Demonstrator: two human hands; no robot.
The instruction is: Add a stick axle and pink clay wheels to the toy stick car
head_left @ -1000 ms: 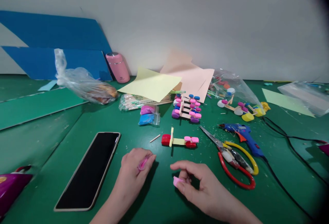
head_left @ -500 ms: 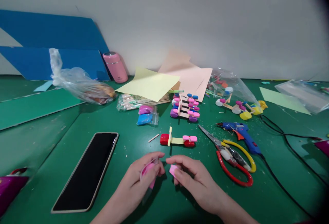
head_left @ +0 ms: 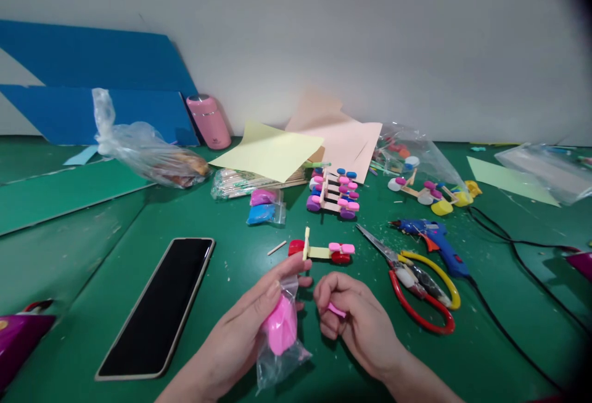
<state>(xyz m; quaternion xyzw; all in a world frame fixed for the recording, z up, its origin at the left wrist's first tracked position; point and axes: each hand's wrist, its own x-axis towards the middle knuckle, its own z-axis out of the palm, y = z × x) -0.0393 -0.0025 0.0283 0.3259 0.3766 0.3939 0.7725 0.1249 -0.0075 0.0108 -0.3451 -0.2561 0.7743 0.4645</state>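
Note:
A clear plastic bag of pink modelling clay lies against the palm of my left hand, held there by the thumb while the fingers stretch out. My right hand is curled round a small piece of pink clay, of which only an edge shows. Just beyond both hands stands a small craft-stick model with red wheels, a pale yellow upright and pink pieces at its right end. A short thin stick lies to its left.
A phone lies at left. Scissors and a blue glue gun with its cord lie at right. Behind are several similar models, small bags of clay, paper sheets, a stick bundle and a pink flask.
My left hand has turned and opened out, bringing the bag of pink clay into full view. My right fingers have curled in over the pink piece, and the hand moved slightly right.

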